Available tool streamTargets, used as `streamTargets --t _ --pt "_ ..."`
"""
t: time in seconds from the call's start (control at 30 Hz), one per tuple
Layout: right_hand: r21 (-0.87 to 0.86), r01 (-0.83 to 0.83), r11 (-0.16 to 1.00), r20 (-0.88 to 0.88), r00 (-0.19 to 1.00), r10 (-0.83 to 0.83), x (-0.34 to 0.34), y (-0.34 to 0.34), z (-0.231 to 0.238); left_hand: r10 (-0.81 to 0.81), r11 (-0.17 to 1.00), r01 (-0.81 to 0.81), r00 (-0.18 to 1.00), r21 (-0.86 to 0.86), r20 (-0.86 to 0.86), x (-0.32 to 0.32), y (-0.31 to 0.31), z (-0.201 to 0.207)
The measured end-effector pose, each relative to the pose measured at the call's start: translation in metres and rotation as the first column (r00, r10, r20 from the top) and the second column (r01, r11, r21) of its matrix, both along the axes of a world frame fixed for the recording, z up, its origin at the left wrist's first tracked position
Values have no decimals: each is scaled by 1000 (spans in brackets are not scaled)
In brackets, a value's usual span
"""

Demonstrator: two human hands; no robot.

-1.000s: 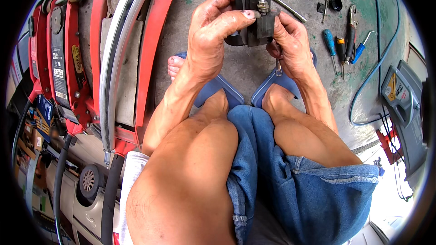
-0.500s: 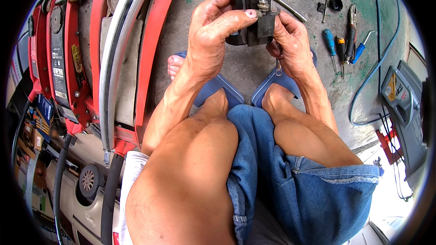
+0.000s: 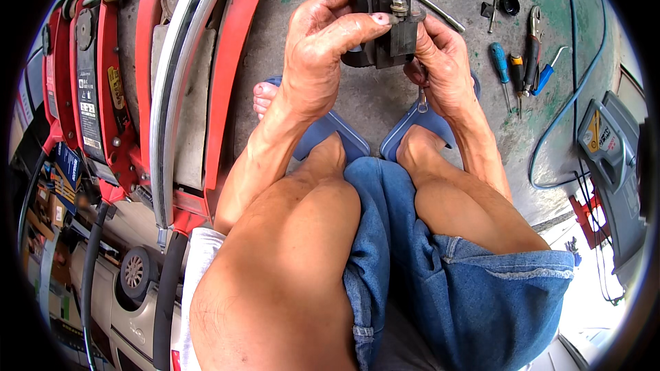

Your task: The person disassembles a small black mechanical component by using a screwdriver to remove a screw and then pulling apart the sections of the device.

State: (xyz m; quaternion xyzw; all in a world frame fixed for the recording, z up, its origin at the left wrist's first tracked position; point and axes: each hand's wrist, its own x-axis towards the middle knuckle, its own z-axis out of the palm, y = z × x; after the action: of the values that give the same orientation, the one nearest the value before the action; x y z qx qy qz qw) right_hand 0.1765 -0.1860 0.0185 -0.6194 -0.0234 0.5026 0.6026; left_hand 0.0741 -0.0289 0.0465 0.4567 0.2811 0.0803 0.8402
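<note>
A black block-shaped part (image 3: pixel 393 45) with a curved lower left side is held up over the floor in front of my feet. A metal bolt with a nut and washers (image 3: pixel 399 5) stands in its top. My left hand (image 3: pixel 320 45) is closed around the part's left side, its thumb pressed near the bolt. On the other side, my right hand (image 3: pixel 443 55) has its fingers pinched together beside the part. From below that hand sticks out the ring end of a small metal wrench (image 3: pixel 423 101); its other end is mostly hidden by the fingers.
An angled socket wrench (image 3: pixel 436 7) lies beyond my hands. To the right are a bolt (image 3: pixel 492 17), a black round cap (image 3: pixel 509 5), a blue screwdriver (image 3: pixel 500 62), pliers (image 3: pixel 532 48) and a blue-handled hook pick (image 3: pixel 548 75). A blue hose (image 3: pixel 575 89) curves past them. Red floor jacks (image 3: pixel 230 62) stand left.
Almost nothing differs. The black part and both hands have shifted only very slightly, with the same holds kept.
</note>
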Motion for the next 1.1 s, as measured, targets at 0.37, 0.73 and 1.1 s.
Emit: streamTargets --t 0.37,0.73,1.1 --pt "6 -22 1000 4 1000 22 1 -4 -6 -7 1000 7 1000 -26 10 0 1 0" --pt "5 -20 1000 31 999 20 0 -1 -1 3 1000 -3 1000 -21 24 -2 1 0" --pt "12 -3 1000 44 999 3 -2 0 0 38 998 -34 996 -56 85 -5 1 -3"
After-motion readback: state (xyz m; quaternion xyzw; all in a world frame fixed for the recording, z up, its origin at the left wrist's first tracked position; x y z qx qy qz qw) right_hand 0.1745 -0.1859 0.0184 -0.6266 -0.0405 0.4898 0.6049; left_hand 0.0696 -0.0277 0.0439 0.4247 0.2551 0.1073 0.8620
